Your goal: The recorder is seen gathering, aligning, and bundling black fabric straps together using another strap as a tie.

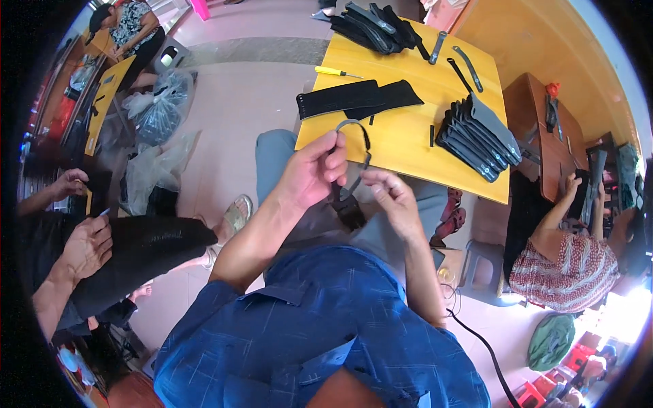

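A narrow grey and black strap (367,139) arches between my hands, just over the near edge of the yellow table (401,146). My left hand (314,170) is closed, pinching one end of it between thumb and fingers. Lower down, my right hand (394,200) has its thumb and fingertips closed on the other part, where a short grey tail hangs below. Flat black bands (340,98) lie overlapped on the table beyond my left hand. To the right, a fanned stack of dark grey bands (479,139) reaches the table's near right side.
A yellow screwdriver (330,71) lies at the table's left edge. Black straps (371,30) are heaped at the far side, loose straps (469,68) at the far right. Other people sit left and right; a plastic bag (163,102) stands on the floor. A black cable (486,343) runs lower right.
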A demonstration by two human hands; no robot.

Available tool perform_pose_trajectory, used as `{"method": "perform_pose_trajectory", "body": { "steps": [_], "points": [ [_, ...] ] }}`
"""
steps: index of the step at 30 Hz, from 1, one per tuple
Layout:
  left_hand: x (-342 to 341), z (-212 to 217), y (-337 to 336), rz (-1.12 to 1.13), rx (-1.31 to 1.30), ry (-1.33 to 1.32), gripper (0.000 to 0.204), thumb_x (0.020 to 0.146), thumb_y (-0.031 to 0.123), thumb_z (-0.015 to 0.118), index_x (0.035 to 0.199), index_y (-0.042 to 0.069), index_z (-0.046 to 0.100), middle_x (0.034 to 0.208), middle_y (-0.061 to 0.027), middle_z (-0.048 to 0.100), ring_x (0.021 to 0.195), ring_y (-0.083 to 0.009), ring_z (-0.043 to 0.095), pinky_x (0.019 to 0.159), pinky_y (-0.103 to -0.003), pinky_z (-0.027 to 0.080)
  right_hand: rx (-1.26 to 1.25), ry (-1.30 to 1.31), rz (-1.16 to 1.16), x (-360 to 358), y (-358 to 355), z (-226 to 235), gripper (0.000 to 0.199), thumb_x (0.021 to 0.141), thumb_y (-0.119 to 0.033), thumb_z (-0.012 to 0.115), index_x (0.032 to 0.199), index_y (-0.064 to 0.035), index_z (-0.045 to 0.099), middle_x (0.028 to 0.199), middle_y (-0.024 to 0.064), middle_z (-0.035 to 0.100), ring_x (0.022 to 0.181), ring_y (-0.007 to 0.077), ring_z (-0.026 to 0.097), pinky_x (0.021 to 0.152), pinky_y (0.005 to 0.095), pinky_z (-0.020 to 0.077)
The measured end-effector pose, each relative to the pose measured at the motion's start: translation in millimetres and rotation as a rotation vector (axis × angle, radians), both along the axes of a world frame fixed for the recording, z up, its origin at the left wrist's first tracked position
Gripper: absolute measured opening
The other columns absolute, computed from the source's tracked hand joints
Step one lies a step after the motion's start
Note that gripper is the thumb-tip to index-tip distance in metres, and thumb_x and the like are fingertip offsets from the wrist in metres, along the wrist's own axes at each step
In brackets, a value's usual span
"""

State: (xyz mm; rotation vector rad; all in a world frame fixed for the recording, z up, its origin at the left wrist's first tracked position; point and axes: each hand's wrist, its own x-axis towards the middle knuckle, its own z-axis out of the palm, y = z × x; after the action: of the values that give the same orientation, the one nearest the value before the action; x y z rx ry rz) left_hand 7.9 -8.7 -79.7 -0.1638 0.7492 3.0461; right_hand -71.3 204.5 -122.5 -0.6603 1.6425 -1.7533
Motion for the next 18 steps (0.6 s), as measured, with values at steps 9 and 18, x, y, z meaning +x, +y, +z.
{"method": "perform_pose_trajectory", "body": {
  "steps": [9, 18],
  "points": [
    [-18, 0, 23, 0.066, 0.033, -0.03, 0.022, 0.105, 0.023, 0.049, 0.105, 0.004, 0.06, 0.092, -0.0091, 0.066, 0.083, -0.0224, 0.067, 0.081, -0.038, 0.058, -0.144, -0.168, 0.028, 24, -27, 10, 0.04, 0.095, 0.002, 0.065, 0.133, 0.0005, 0.055, 0.117, 0.0033, 0.066, 0.107, 0.0092, 0.062, 0.095, 0.0263, 0.0485],
    [-27, -4, 33, 0.094, -0.182, -0.048, 0.031, 0.106, 0.027, 0.048, 0.119, 0.001, 0.06, 0.103, -0.0099, 0.066, 0.094, -0.0185, 0.065, 0.091, -0.035, 0.054, -0.249, -0.303, -0.028, 30, -23, 9, 0.014, 0.094, -0.009, 0.071, 0.103, -0.0094, 0.06, 0.086, -0.0057, 0.063, 0.072, 0.0028, 0.054, 0.065, 0.0167, 0.041]
  ]
}}
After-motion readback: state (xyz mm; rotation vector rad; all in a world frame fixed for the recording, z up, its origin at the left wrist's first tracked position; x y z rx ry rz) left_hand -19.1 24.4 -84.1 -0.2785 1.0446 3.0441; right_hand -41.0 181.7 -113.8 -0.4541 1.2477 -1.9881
